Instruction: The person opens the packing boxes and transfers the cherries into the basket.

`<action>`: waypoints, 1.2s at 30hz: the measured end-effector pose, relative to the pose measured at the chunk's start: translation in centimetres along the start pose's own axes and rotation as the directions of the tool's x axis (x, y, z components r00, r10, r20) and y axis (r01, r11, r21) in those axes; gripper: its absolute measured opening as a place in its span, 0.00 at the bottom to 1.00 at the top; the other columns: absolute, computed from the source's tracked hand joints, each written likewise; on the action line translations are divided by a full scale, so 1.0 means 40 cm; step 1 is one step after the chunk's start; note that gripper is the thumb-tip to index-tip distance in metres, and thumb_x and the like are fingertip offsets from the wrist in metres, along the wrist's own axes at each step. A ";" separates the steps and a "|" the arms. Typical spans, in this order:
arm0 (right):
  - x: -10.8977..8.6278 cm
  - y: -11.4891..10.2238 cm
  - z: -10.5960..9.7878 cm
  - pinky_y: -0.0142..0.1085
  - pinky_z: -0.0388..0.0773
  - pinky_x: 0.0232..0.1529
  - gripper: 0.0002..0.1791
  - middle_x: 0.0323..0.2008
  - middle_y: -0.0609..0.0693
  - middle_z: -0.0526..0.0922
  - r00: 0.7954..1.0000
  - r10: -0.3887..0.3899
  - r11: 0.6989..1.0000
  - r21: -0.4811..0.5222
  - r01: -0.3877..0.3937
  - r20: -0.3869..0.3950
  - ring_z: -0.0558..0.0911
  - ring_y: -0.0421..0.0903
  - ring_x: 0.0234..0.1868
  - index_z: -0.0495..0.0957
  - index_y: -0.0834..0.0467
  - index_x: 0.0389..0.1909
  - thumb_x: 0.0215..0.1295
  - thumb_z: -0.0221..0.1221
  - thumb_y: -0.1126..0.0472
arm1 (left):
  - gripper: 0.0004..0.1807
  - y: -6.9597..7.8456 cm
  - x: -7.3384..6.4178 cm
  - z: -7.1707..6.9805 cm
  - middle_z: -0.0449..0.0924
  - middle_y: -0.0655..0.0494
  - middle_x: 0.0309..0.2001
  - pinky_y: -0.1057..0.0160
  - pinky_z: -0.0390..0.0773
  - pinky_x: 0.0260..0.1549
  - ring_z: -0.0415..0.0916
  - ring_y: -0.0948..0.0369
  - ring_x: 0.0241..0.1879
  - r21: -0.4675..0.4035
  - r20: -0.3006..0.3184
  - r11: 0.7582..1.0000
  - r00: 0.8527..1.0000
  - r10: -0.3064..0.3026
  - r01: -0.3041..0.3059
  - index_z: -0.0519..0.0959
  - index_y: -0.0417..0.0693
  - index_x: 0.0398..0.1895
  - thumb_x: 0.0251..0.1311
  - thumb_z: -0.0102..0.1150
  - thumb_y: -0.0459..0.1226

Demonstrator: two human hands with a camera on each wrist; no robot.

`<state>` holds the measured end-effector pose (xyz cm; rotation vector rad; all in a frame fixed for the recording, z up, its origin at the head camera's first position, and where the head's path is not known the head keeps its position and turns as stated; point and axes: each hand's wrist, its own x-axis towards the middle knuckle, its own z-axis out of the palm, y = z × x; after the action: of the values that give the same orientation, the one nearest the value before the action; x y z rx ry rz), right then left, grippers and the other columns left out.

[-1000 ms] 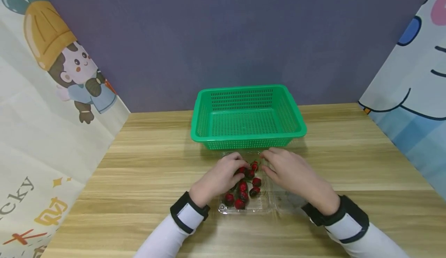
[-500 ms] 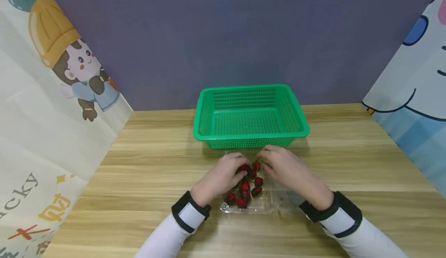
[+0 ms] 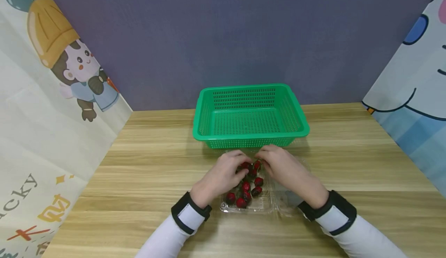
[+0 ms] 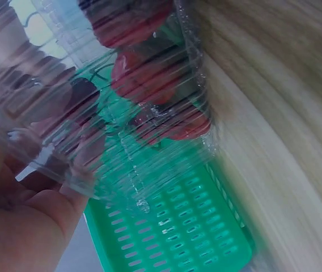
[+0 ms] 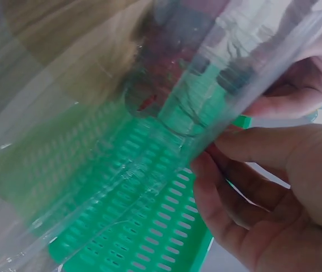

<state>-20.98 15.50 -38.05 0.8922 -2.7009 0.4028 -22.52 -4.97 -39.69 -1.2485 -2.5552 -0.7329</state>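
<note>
A clear plastic box [image 3: 261,208] holds several dark red cherries [image 3: 241,202] with thin stems. My left hand [image 3: 222,176] reaches over its left side, with thumb and fingers curled around a cherry [image 3: 246,165]. Near the box's far right part, my right hand [image 3: 283,171] has thumb and fingertips together at what looks like a cherry stem; the exact contact is partly hidden. Clear plastic stands between the camera and the cherries [image 4: 144,79] in the left wrist view. The right wrist view shows the right hand's fingers [image 5: 257,147] behind a plastic edge.
A green perforated basket [image 3: 251,138] with nothing in it stands right behind the box. The clear lid [image 3: 287,202] lies folded out to the right, under my right forearm. A wooden table [image 3: 150,165] carries everything, with a dark panel [image 3: 223,37] at its back.
My right hand has shifted a little left, closer to my left hand and the cherries. The left hand stays nearly in place over the box. The view has shifted slightly.
</note>
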 end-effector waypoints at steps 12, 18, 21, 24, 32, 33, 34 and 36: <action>0.006 0.006 0.026 0.37 0.77 0.40 0.11 0.35 0.49 0.82 0.997 -0.069 0.996 -0.060 0.066 -0.035 0.81 0.48 0.38 0.84 0.60 0.37 0.55 0.67 0.75 | 0.14 0.007 0.002 -0.018 0.79 0.58 0.45 0.75 0.72 0.44 0.79 0.62 0.44 -0.069 -0.029 0.997 0.999 -0.025 0.023 0.83 0.43 0.47 0.57 0.68 0.29; 0.004 0.006 0.026 0.37 0.78 0.38 0.10 0.32 0.49 0.82 0.999 -0.051 0.997 -0.055 0.050 -0.018 0.82 0.47 0.36 0.84 0.61 0.35 0.54 0.66 0.76 | 0.13 0.009 0.005 -0.029 0.79 0.57 0.44 0.76 0.73 0.42 0.80 0.61 0.42 -0.093 -0.060 0.995 0.998 -0.023 0.017 0.83 0.42 0.46 0.57 0.67 0.28; 0.005 0.006 0.024 0.36 0.78 0.37 0.09 0.31 0.49 0.82 0.998 -0.054 0.998 -0.045 0.053 -0.017 0.82 0.47 0.35 0.84 0.62 0.34 0.55 0.65 0.77 | 0.13 0.010 0.006 -0.035 0.79 0.57 0.43 0.75 0.74 0.40 0.80 0.62 0.41 -0.102 -0.084 0.995 0.996 -0.019 0.010 0.83 0.41 0.45 0.56 0.67 0.27; 0.006 0.005 0.023 0.36 0.78 0.36 0.09 0.31 0.49 0.82 0.998 -0.053 0.998 -0.034 0.053 -0.025 0.82 0.47 0.34 0.84 0.61 0.33 0.55 0.65 0.77 | 0.13 0.009 0.009 -0.041 0.79 0.56 0.43 0.74 0.75 0.40 0.80 0.62 0.40 -0.104 -0.103 0.995 0.994 -0.019 0.008 0.83 0.40 0.45 0.56 0.67 0.27; 0.002 0.006 0.023 0.34 0.78 0.35 0.09 0.32 0.47 0.81 0.998 -0.032 0.999 -0.009 0.031 -0.051 0.83 0.45 0.34 0.84 0.59 0.33 0.56 0.67 0.75 | 0.13 0.004 0.014 -0.058 0.79 0.54 0.43 0.73 0.77 0.38 0.81 0.61 0.38 -0.138 -0.159 0.990 0.987 -0.012 -0.010 0.83 0.39 0.45 0.56 0.66 0.25; 0.002 0.006 0.023 0.34 0.78 0.35 0.08 0.32 0.48 0.81 0.998 -0.028 1.000 -0.007 0.028 -0.052 0.83 0.45 0.34 0.84 0.59 0.33 0.56 0.67 0.75 | 0.12 0.003 0.015 -0.060 0.79 0.54 0.43 0.72 0.77 0.38 0.81 0.61 0.38 -0.143 -0.168 0.990 0.986 -0.012 -0.012 0.83 0.39 0.45 0.56 0.66 0.25; 0.002 0.006 0.022 0.34 0.78 0.35 0.08 0.32 0.48 0.81 0.998 -0.025 1.000 -0.005 0.025 -0.051 0.83 0.45 0.34 0.84 0.59 0.33 0.56 0.67 0.74 | 0.12 0.002 0.015 -0.062 0.79 0.54 0.43 0.73 0.77 0.38 0.81 0.61 0.38 -0.148 -0.175 0.989 0.985 -0.011 -0.015 0.83 0.39 0.45 0.56 0.66 0.25; 0.001 0.004 0.020 0.34 0.78 0.34 0.08 0.32 0.48 0.81 0.999 -0.013 1.000 -0.003 0.013 -0.048 0.83 0.45 0.34 0.84 0.59 0.33 0.56 0.67 0.73 | 0.12 -0.001 0.017 -0.066 0.79 0.54 0.42 0.73 0.77 0.38 0.81 0.61 0.38 -0.150 -0.189 0.989 0.982 -0.012 -0.016 0.83 0.39 0.44 0.56 0.66 0.25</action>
<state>-21.25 15.32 -38.79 0.8876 -2.6501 0.4129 -23.03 -5.88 -37.19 -1.1618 -2.3827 -1.0094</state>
